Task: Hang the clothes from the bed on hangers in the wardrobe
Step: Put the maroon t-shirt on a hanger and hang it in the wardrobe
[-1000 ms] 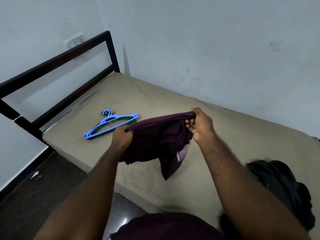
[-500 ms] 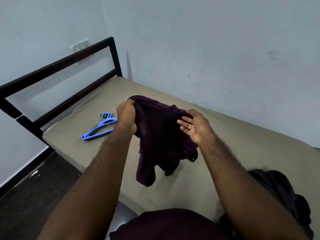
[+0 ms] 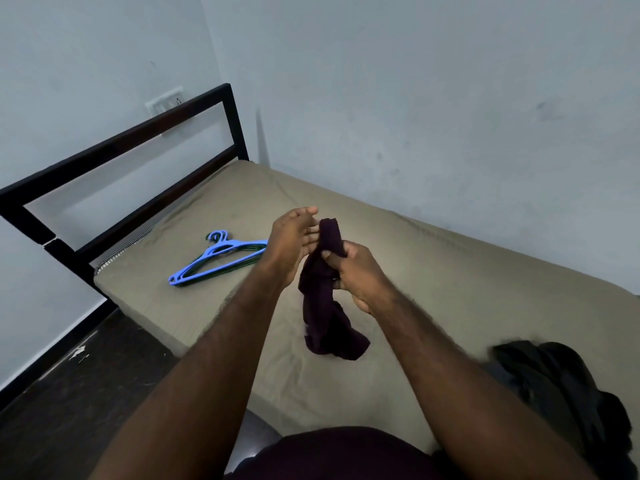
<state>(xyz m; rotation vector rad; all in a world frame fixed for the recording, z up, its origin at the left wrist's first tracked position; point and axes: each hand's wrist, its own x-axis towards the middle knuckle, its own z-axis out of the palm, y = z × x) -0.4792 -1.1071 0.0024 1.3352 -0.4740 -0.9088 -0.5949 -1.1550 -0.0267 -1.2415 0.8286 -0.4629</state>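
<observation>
A dark purple garment point(image 3: 323, 306) hangs bunched above the bed point(image 3: 433, 289), its lower end touching the mattress. My right hand point(image 3: 353, 271) grips its upper part, fingers curled round the cloth. My left hand point(image 3: 294, 240) is beside the garment's top with fingers stretched out straight, touching the cloth. A stack of blue and green plastic hangers point(image 3: 218, 259) lies on the mattress to the left of my hands. A heap of black clothes point(image 3: 568, 393) sits on the bed at the lower right.
A black metal headboard point(image 3: 131, 168) stands at the left end of the bed. Pale walls close in the far side and the left. A dark floor point(image 3: 76, 403) lies at the lower left. A switch plate point(image 3: 164, 100) is on the wall.
The garment was spread between both hands; now it is gathered into a narrow bunch. My right hand has closed round it and my left hand has let go, fingers straightened.
</observation>
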